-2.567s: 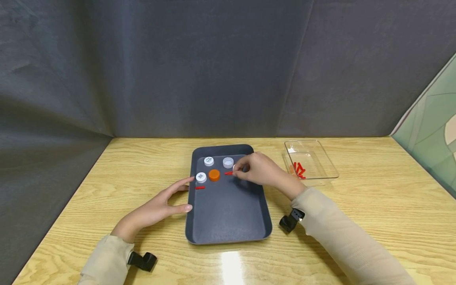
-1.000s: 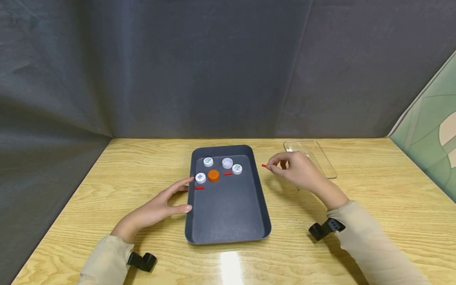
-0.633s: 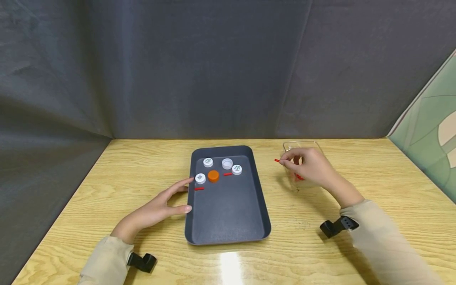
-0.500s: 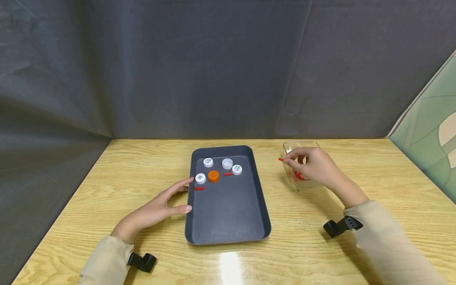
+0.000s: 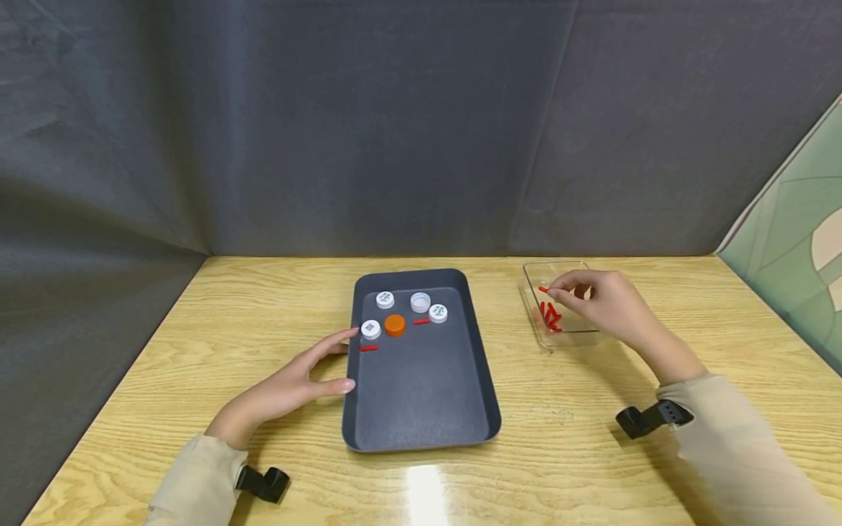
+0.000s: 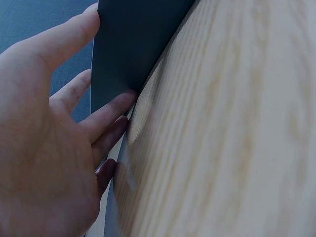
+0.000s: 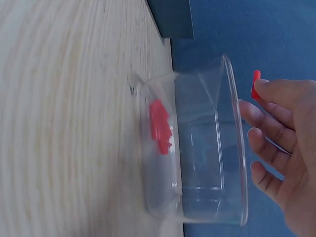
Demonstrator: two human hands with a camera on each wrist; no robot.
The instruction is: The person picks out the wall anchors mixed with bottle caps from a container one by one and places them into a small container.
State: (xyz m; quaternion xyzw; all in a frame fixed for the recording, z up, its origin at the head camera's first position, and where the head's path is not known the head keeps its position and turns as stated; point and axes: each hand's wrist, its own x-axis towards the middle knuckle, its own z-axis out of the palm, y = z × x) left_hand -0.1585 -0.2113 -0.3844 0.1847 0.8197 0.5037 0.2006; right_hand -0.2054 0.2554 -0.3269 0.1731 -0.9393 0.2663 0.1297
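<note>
My right hand [image 5: 598,299] pinches a small red stick [image 7: 256,85] between thumb and fingertips, above the open top of a clear plastic box [image 7: 197,148]. More red sticks [image 5: 551,317] lie in a heap on the box's floor. My left hand [image 5: 296,376] rests at the left side of a dark grey tray [image 5: 427,394], its fingers loosely straight against the rim. On the tray lie several white bottle caps, one of them hollow side up [image 5: 420,302], and an orange bottle cap [image 5: 395,326]. Two red sticks lie there too, one beside the printed cap [image 5: 438,313], the other near the left rim.
The tray and box stand apart on a light wooden table [image 5: 276,307]. A dark fabric screen [image 5: 395,131] rises along the table's back edge, and another bounds the left. A green patterned panel [image 5: 789,234] stands at the right.
My right hand has moved right from the tray to over the clear box, carrying the red stick. The printed cap it was pinching now lies on the tray. My left hand has stayed put.
</note>
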